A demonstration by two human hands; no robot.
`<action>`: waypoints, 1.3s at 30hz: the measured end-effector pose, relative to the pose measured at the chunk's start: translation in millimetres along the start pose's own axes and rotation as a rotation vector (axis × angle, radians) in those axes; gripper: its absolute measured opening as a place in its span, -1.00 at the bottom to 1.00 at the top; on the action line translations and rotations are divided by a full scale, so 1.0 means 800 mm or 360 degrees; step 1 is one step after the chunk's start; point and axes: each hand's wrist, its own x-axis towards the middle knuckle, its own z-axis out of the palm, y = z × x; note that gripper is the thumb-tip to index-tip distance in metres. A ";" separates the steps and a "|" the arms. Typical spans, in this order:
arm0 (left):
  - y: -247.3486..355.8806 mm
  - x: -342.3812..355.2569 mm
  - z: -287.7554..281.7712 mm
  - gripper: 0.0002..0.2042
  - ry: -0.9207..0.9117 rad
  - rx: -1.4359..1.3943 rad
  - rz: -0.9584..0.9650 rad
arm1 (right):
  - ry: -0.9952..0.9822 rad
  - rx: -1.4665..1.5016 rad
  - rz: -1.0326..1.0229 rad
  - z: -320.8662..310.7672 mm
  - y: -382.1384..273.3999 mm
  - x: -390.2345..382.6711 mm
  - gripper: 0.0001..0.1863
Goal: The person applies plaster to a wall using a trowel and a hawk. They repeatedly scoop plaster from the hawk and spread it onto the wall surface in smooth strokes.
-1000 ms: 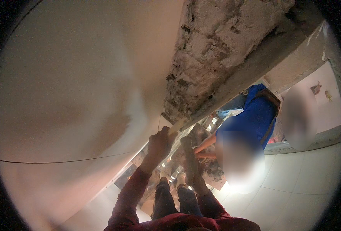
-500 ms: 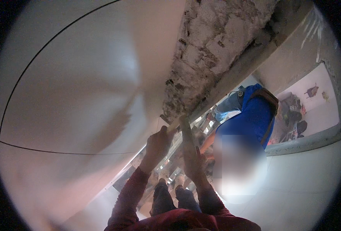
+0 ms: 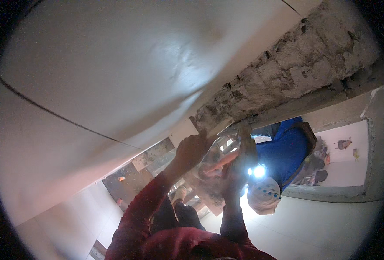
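Observation:
My left hand [image 3: 192, 151] is closed around the near end of a pale narrow strip [image 3: 220, 126]. Its far end lies along the lower edge of a rough, bare masonry band [image 3: 278, 73] in the wall. My right hand [image 3: 232, 171] is raised just to the right, blurred by motion. It appears closed on a long greyish thing [image 3: 246, 141] pointing upward, whose kind I cannot make out. A small pale tile-like piece [image 3: 184, 132] sits against the wall beside my left hand.
A co-worker in a blue shirt [image 3: 278, 147] and pale cap [image 3: 263, 197] leans in close on my right, a bright lamp [image 3: 259, 171] shining. Smooth pale wall [image 3: 114, 86] fills the left. Behind the co-worker is a framed opening [image 3: 348, 151]. Boards [image 3: 129, 186] lie below.
My view has turned, so the masonry band slants further right. My hands have spread apart, the right one moving rightward with its long thing. The co-worker's lamp now shines into view.

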 end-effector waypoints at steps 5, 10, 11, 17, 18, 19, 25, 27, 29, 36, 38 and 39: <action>0.004 -0.001 0.000 -0.74 0.0180 -0.0016 0.0130 | 0.0204 0.0777 0.0590 -0.008 0.005 0.000 -0.58; -0.022 -0.004 0.023 -0.63 0.0395 0.0009 0.0228 | 0.0301 -0.0016 -0.0309 0.030 0.043 -0.028 -0.54; -0.015 -0.005 0.010 -0.63 0.0285 -0.0010 0.0111 | 0.0143 0.0675 0.0010 0.023 0.018 -0.030 -0.57; -0.025 -0.018 0.017 -0.68 0.0362 0.0006 0.0106 | 0.0152 0.1106 0.0144 -0.007 -0.029 -0.047 -0.73; -0.026 -0.019 0.016 -0.71 0.0331 0.0016 0.0088 | 0.0138 0.1134 0.0149 -0.002 -0.026 -0.051 -0.73; -0.027 -0.019 0.017 -0.71 0.0331 0.0005 0.0104 | 0.0127 0.1113 0.0132 0.004 -0.024 -0.057 -0.73; -0.020 -0.017 0.005 -0.66 0.0343 0.0044 0.0157 | 0.0158 0.0870 -0.0129 0.042 -0.006 -0.063 -0.74; -0.021 -0.014 0.005 -0.61 0.0353 0.0127 0.0172 | 0.0139 0.0828 -0.0131 0.056 -0.001 -0.053 -0.74; -0.023 -0.012 0.006 -0.60 0.0353 0.0132 0.0175 | 0.0119 0.0788 -0.0125 0.070 0.003 -0.043 -0.74; -0.020 -0.011 0.002 -0.59 0.0317 0.0097 0.0171 | 0.0170 0.0824 -0.0164 0.060 0.006 -0.044 -0.73; -0.021 -0.012 0.003 -0.60 0.0293 0.0117 0.0126 | 0.0160 0.0736 -0.0181 0.063 0.008 -0.038 -0.73; -0.021 -0.013 0.005 -0.60 0.0282 0.0128 0.0102 | 0.0150 0.0709 -0.0177 0.068 0.009 -0.038 -0.72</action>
